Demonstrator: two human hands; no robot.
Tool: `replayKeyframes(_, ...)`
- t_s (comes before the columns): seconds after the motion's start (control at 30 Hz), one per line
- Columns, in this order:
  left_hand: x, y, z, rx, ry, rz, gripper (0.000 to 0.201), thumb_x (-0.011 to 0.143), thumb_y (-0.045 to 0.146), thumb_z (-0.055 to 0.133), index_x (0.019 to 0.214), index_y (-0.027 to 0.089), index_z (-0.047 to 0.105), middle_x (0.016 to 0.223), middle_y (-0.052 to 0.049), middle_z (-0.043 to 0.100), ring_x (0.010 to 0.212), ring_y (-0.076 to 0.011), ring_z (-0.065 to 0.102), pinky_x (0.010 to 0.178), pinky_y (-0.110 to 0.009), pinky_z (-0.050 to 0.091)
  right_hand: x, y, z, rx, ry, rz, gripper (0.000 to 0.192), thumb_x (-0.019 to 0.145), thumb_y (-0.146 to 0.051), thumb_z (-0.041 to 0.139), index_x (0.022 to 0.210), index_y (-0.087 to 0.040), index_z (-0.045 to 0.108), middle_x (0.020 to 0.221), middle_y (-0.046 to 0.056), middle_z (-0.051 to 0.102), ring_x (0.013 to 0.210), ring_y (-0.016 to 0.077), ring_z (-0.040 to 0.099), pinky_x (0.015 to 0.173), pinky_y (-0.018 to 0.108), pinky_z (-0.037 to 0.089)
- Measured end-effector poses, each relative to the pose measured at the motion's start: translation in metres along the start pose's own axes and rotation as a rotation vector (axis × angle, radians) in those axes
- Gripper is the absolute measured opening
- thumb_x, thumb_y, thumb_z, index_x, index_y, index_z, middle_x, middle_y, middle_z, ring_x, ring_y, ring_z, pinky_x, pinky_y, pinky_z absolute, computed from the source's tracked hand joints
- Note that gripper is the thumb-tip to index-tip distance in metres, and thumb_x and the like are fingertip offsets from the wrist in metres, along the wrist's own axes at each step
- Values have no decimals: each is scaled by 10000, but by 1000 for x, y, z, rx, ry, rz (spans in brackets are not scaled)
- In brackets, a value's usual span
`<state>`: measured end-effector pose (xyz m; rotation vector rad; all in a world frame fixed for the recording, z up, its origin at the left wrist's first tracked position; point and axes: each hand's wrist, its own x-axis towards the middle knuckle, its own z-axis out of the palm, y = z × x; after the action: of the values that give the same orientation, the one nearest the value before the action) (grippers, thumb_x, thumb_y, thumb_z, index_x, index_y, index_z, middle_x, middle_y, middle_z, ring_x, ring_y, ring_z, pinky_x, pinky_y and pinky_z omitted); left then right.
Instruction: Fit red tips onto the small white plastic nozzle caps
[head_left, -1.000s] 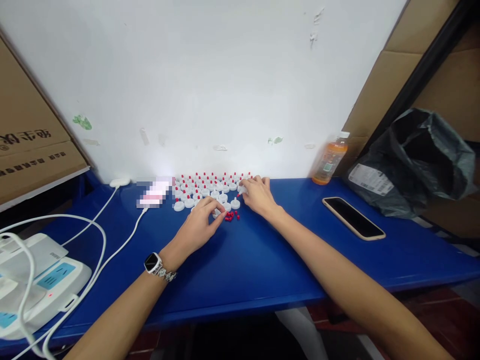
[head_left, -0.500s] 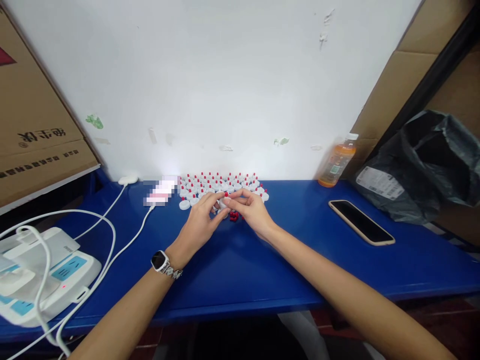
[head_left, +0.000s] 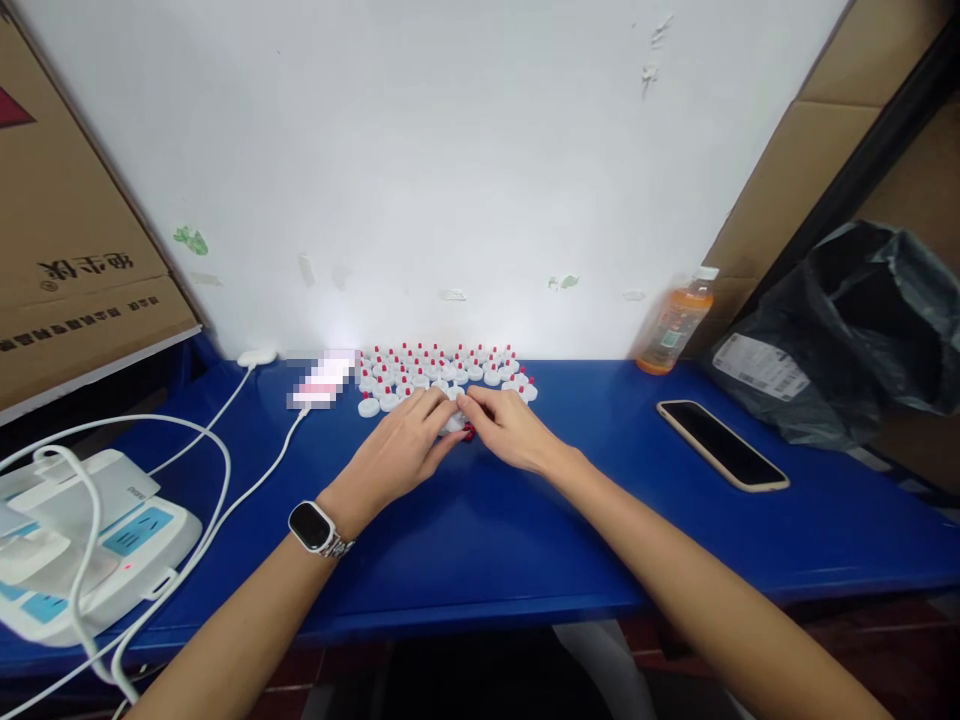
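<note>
Just above the table, my left hand pinches a white plastic cap between thumb and fingers. My right hand is closed up against it, thumb at the cap's upper side; its fingertips are hidden, so I cannot tell what is in them. Small red tips lie in a little heap beneath the hands, partly covered. Behind my fingers stand many white caps with red tips, grouped in rows near the wall. A few white caps close to my fingers show no red tip.
On the left sit a power strip with white cables and a blurred-out lit item. To the right are a phone, an orange drink bottle and a dark plastic bag. A white wall bounds the table's back.
Both hands have come slightly lower and closer together, with my right fingers curled in more. The red tip seen between my fingers earlier no longer shows there.
</note>
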<state>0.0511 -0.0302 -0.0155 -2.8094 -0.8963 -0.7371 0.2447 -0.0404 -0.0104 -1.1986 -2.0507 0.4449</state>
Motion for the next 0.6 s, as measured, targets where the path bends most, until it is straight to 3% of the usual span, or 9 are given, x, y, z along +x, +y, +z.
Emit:
replayKeyframes(0.13, 3, 0, -2, 35, 12, 10, 285, 1014, 338, 419, 1206, 160, 530, 1149, -129, 572, 1050, -268, 537, 913, -436, 482, 4, 1, 3, 131, 21, 49, 397, 982, -434, 354, 663, -203, 405, 597, -30, 429, 581, 116, 383, 570, 261, 270)
replayKeyframes(0.27, 7, 3, -2, 50, 9, 3, 275, 1007, 324, 428, 1198, 164, 547, 1121, -125, 582, 1038, -274, 545, 906, -440, 472, 9, 2, 7, 245, 16, 266, 433, 945, -426, 375, 571, -215, 323, 511, -43, 327, 501, 104, 296, 515, 275, 230)
replayKeyframes(0.37, 6, 1, -4, -152, 18, -47, 247, 1008, 343, 427, 1117, 177, 574, 1064, -97, 609, 1001, -242, 571, 896, -395, 474, 10, 7, -2, 196, 77, 238, 414, 943, -416, 381, 584, -214, 341, 526, -43, 334, 505, 102, 293, 511, 274, 225)
replayKeyframes(0.47, 3, -8, -5, -443, 26, -188, 275, 1022, 385, 389, 1032, 197, 590, 958, -45, 639, 871, -181, 598, 784, -314, 488, 6, 19, -20, 124, 162, 180, 415, 963, -419, 352, 604, -212, 356, 548, -40, 352, 528, 104, 313, 529, 266, 248)
replayKeyframes(0.6, 0, -22, -1, -505, 59, -268, 287, 983, 408, 475, 1149, 205, 591, 1038, -48, 657, 853, -169, 605, 736, -289, 489, -1, 37, -28, -3, -25, 151, 319, 928, -335, 474, 649, -183, 491, 592, -28, 491, 554, 102, 420, 565, 247, 313)
